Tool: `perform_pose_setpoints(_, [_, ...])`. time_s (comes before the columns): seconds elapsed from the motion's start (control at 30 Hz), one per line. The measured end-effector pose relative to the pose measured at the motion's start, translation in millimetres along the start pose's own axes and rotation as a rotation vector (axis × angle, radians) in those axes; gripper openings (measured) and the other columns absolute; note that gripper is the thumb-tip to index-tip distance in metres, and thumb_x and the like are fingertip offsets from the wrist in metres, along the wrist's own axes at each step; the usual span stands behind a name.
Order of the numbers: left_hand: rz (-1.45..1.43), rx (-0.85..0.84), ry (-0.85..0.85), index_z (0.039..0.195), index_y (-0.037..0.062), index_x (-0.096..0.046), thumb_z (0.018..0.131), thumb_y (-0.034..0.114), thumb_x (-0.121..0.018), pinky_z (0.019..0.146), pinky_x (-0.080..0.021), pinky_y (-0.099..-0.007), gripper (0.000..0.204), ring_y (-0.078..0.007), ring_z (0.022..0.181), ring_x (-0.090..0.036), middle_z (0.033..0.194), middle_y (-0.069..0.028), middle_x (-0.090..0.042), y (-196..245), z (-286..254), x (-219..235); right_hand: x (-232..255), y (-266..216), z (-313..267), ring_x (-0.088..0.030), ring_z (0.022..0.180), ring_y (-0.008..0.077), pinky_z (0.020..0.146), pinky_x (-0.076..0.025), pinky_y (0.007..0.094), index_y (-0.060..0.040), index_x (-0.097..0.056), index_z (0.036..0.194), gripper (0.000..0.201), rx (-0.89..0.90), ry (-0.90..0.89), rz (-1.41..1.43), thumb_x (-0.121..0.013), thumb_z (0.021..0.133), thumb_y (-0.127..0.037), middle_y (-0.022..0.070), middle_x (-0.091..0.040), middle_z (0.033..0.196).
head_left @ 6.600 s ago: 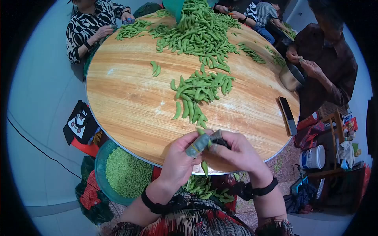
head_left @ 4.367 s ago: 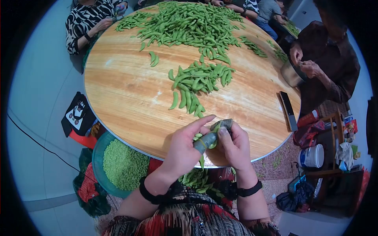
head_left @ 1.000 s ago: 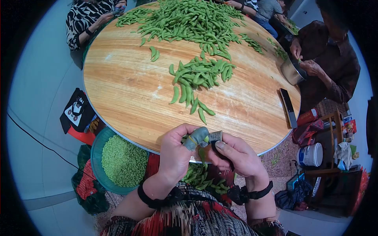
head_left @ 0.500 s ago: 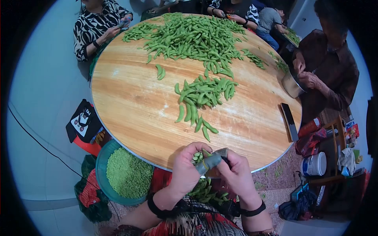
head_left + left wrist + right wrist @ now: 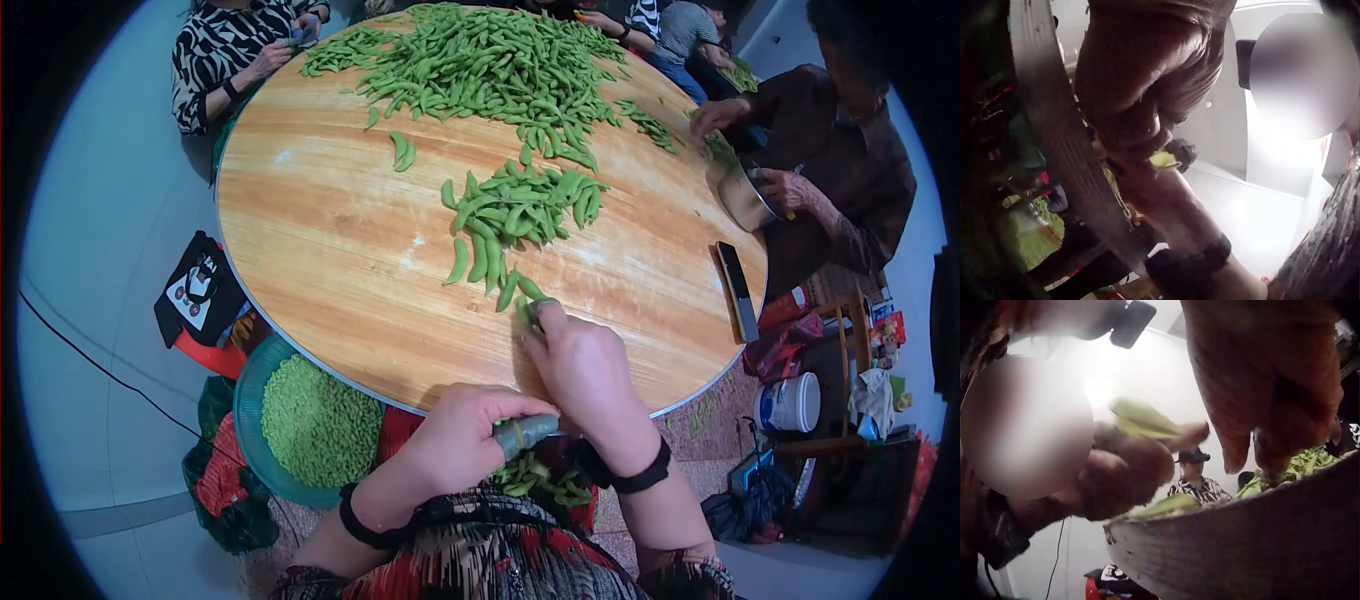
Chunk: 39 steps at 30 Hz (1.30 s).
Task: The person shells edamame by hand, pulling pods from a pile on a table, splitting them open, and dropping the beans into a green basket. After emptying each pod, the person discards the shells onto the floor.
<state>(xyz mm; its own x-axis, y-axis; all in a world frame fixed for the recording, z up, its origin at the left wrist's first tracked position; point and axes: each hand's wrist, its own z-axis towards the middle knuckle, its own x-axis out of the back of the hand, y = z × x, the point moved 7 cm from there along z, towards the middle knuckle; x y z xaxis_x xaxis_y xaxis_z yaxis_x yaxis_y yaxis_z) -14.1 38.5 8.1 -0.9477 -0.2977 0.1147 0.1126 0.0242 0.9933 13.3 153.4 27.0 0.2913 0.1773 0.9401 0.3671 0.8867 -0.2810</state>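
My right hand (image 5: 585,365) reaches over the wooden table (image 5: 330,290), its wrapped fingertips pinching a green soybean pod (image 5: 522,312) at the near end of a small pod heap (image 5: 520,205). Close to the table's front edge, my left hand (image 5: 455,435) stays curled, its palm turned from view. A grey-green wrap (image 5: 522,432) with a yellow band covers one of its digits. In the right wrist view a light green pod-shaped piece (image 5: 1141,419) shows at the left hand; shelled beans in its palm are hidden now.
A large pod pile (image 5: 490,70) covers the table's far side. Left below the table stands a teal basin (image 5: 247,440) of shelled beans. Pods lie on my lap (image 5: 535,478). At the right are a phone-like black slab (image 5: 737,290), a metal pot (image 5: 745,200) and a seated person (image 5: 835,170).
My hands have parted: the right went forward to the pods, while the left, which showed shelled beans in its palm, turned over near the edge. The person at right has stretched a hand toward pods.
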Motion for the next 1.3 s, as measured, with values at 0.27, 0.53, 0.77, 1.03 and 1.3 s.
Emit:
perform_pose_setpoints(0.27, [0.34, -0.175, 0.465, 0.102, 0.002, -0.063, 0.072, 0.001, -0.068, 0.062, -0.046, -0.0274, 0.03, -0.0146, 0.068, -0.056, 0.075, -0.0071, -0.059, 14.9, 6.8, 29.2, -12.6, 12.8, -19.1, -0.049, 0.051, 0.0084, 0.047, -0.038, 0.0241, -0.0008, -0.055, 0.082, 0.013, -0.291, -0.33, 1.158, -0.055, 0.087, -0.013, 0.0002, -0.054, 0.06])
perform_pose_setpoints(0.53, [-0.814, 0.007, 0.367, 0.101, 0.0, -0.061, 0.078, -0.005, -0.058, 0.051, -0.039, -0.0168, 0.024, -0.0077, 0.072, -0.056, 0.093, -0.0083, -0.064, -24.9, 15.3, 17.9, 18.8, 8.9, -45.7, -0.039, 0.055, 0.0029, 0.049, -0.032, 0.0186, -0.0033, -0.054, 0.086, 0.02, -0.343, -0.14, 1.161, -0.046, 0.094, -0.02, -0.0035, -0.047, 0.064])
perform_pose_setpoints(0.77, [-0.76, 0.042, 0.404, 0.097, -0.0008, -0.062, 0.078, -0.009, -0.053, 0.049, -0.035, -0.014, 0.023, -0.0048, 0.069, -0.054, 0.094, -0.0097, -0.063, -18.0, 14.3, 9.2, 1.8, -2.9, -62.6, -0.035, 0.051, 0.0028, 0.045, -0.028, 0.0176, -0.006, -0.051, 0.085, 0.023, -0.412, -0.483, 1.515, -0.039, 0.097, -0.022, -0.0047, -0.044, 0.063])
perform_pose_setpoints(1.03, [-1.028, 0.014, 0.061, 0.091, -0.0008, -0.06, 0.075, -0.007, -0.057, 0.058, -0.039, -0.0164, 0.017, -0.0046, 0.072, -0.053, 0.084, -0.0029, -0.058, -11.9, 18.4, -1.5, -5.3, -6.5, -69.8, -0.037, 0.049, 0.0017, 0.042, -0.028, 0.0167, -0.007, -0.054, 0.089, 0.019, -0.537, -0.568, 1.792, -0.041, 0.096, -0.019, -0.0047, -0.048, 0.063])
perform_pose_setpoints(1.3, [-0.12, -0.103, 0.392, 0.095, 0.002, -0.059, 0.076, 0.002, -0.066, 0.064, -0.043, -0.0182, 0.02, -0.0044, 0.075, -0.053, 0.088, -0.0008, -0.059, 0.0, 17.9, 9.1, -1.2, 5.7, -55.0, -0.043, 0.054, 0.0042, 0.049, -0.034, 0.0186, -0.0026, -0.056, 0.086, 0.016, -0.442, -0.252, 1.415, -0.049, 0.093, -0.015, -0.0025, -0.049, 0.062])
